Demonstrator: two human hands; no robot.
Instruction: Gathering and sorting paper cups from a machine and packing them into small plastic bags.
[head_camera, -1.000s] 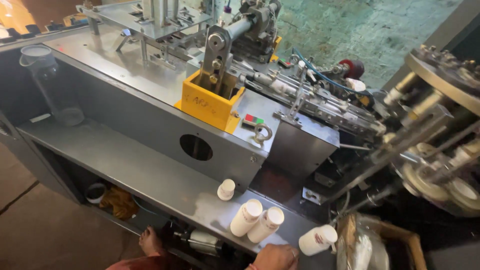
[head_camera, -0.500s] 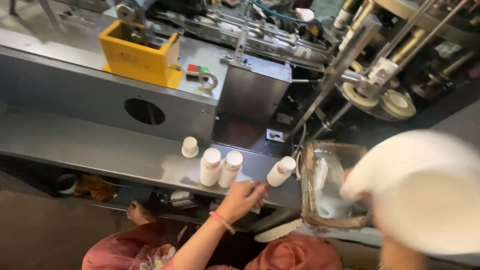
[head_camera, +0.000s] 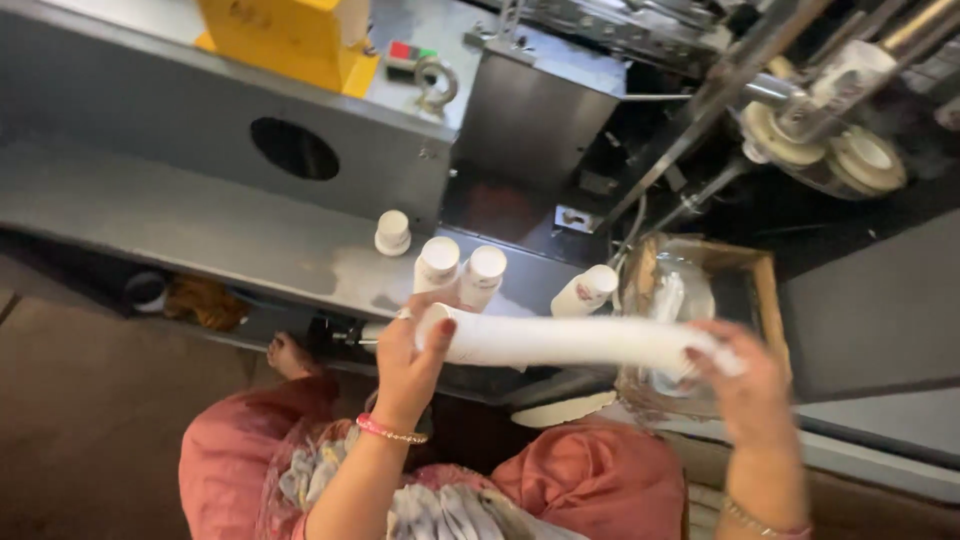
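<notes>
I hold a long white stack of nested paper cups (head_camera: 570, 342) level in front of me, over the front edge of a grey machine ledge (head_camera: 180, 225). My left hand (head_camera: 410, 355) grips the stack's left end. My right hand (head_camera: 745, 385) grips its right end. Just beyond the stack, on the ledge, lie two short cup stacks (head_camera: 460, 270) side by side, another short cup stack (head_camera: 585, 290) to their right, and a single small cup (head_camera: 392, 232) to their left.
A yellow box (head_camera: 290, 40) sits on the grey machine top, with a round hole (head_camera: 294, 148) in the panel below. A wooden crate lined with clear plastic (head_camera: 690, 290) stands at right. Metal discs and rods (head_camera: 840, 150) fill the upper right. My pink clothing is below.
The view has dropped closer to the ledge. My right hand brought the cup stack in from the right and turned it level. My left hand rose off the ledge and took its left end.
</notes>
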